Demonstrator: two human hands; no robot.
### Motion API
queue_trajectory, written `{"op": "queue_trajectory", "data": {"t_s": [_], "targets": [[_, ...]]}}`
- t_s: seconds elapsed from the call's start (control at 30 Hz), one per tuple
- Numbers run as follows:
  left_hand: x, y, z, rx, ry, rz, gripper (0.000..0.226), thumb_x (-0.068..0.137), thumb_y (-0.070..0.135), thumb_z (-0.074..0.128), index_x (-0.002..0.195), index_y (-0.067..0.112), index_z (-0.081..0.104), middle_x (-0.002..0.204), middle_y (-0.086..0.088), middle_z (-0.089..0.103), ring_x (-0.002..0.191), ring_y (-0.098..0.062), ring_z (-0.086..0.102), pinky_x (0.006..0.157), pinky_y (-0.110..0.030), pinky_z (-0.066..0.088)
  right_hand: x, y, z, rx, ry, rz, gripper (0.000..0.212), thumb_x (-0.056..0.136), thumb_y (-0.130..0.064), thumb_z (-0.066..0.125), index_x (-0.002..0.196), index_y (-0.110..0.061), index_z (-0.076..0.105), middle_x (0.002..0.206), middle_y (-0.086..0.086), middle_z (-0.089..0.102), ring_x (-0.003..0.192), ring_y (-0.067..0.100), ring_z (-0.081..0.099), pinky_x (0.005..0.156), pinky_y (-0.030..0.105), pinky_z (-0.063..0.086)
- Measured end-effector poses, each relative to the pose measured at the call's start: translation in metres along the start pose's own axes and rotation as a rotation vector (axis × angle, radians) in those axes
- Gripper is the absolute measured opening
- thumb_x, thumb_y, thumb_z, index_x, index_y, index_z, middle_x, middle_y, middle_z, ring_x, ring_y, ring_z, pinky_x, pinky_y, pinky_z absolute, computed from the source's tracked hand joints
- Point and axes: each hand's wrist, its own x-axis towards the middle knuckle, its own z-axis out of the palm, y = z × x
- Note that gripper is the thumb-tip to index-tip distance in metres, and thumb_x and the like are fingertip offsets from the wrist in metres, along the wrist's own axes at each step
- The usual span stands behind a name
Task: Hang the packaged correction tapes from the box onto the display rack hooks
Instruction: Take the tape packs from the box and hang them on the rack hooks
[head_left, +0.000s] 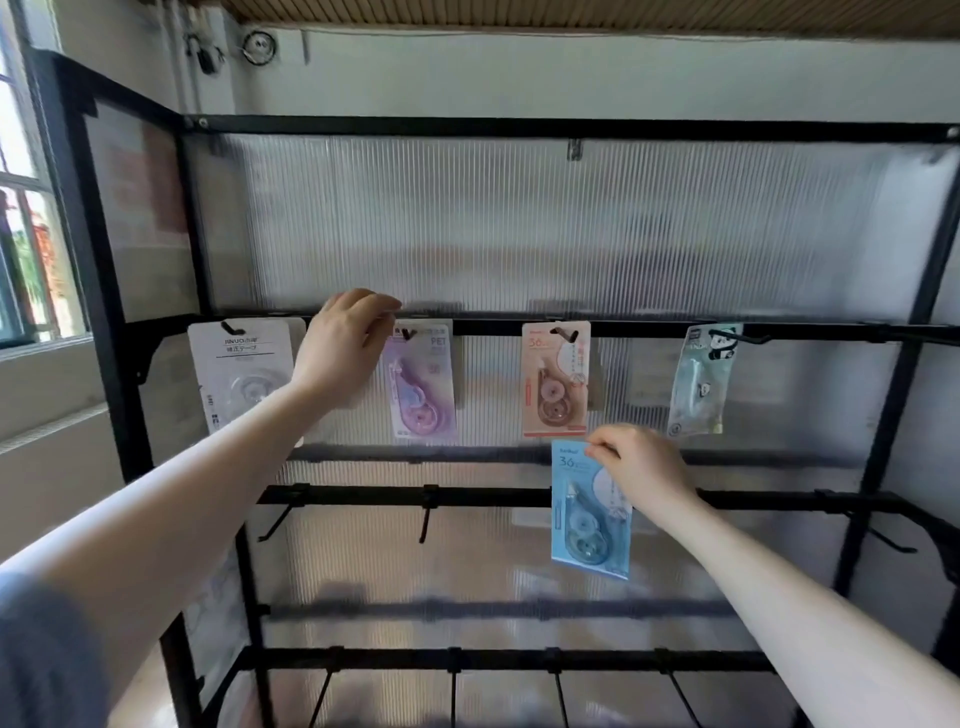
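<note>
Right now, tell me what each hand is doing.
Left hand: fingers curled at the rack bar by the purple pack; whether it grips anything cannot be told.
Right hand: pinching the top of the blue pack.

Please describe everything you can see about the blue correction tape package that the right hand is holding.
The blue correction tape package is a flat light-blue card with a clear plastic blister over a blue-grey tape dispenser. "36" is printed near its top; the smaller text is too blurred to read. It hangs roughly upright, slightly tilted, in front of the rack's second bar. It is not on any hook. The right hand pinches its upper right corner, and nothing else touches it. It sits just below the hanging pink package.
</note>
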Motion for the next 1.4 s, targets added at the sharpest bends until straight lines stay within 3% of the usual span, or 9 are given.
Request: {"op": "queue_trajectory", "data": {"t_s": [0.17,0.4,0.77,1.07,1.4], "targets": [[-0.022,0.004,-0.007,0.106,-0.04,0.048,0.028,0.088,0.01,0.058,0.116,0.005,0.061,0.117,-0.014,0.059,0.108,-0.037,0.051,0.089,-0.047,0.042,-0.008,0.003,-0.013,0.007,0.032,0.052,0.017,0.093,-0.024,0.053,0.089,-0.017,0.068,0.084,-0.004,0.068,0.074,0.015,0.06,0.058,0.027,0.042],[-0.058,0.04,-0.001,0.177,-0.107,-0.088,0.05,0.089,0.02,0.06,0.135,0.004,0.046,0.138,-0.016,0.046,0.126,-0.036,0.042,0.102,-0.049,0.036,-0.018,0.039,-0.048,0.052,0.042,0.031,0.018,0.093,-0.023,0.054,0.09,-0.014,0.069,0.084,-0.001,0.069,0.077,0.018,0.062,0.071,0.037,0.051],[-0.09,0.172,0.064,0.254,-0.238,-0.253,0.052,0.09,0.032,0.058,0.135,0.009,0.047,0.141,-0.013,0.043,0.128,-0.033,0.04,0.101,-0.048,0.036,-0.027,0.161,-0.133,0.107,0.072,-0.045,0.015,0.09,-0.021,0.058,0.086,-0.014,0.07,0.086,-0.003,0.07,0.082,0.016,0.062,0.073,0.035,0.051],[-0.09,0.248,0.092,0.246,-0.336,-0.259,0.053,0.09,0.033,0.057,0.138,0.013,0.044,0.144,-0.011,0.04,0.132,-0.029,0.035,0.105,-0.045,0.032,-0.023,0.228,-0.187,0.164,0.149,-0.034,0.014,0.089,-0.023,0.06,0.088,-0.013,0.07,0.089,-0.004,0.069,0.084,0.013,0.057,0.066,0.027,0.04],[-0.081,0.271,0.099,0.247,-0.357,-0.264,0.054,0.091,0.034,0.055,0.139,0.014,0.04,0.146,-0.009,0.036,0.134,-0.027,0.032,0.106,-0.042,0.031,-0.004,0.264,-0.223,0.19,0.318,0.001,0.013,0.088,-0.02,0.061,0.085,-0.012,0.071,0.088,0.0,0.069,0.081,0.017,0.058,0.067,0.033,0.046]]}}
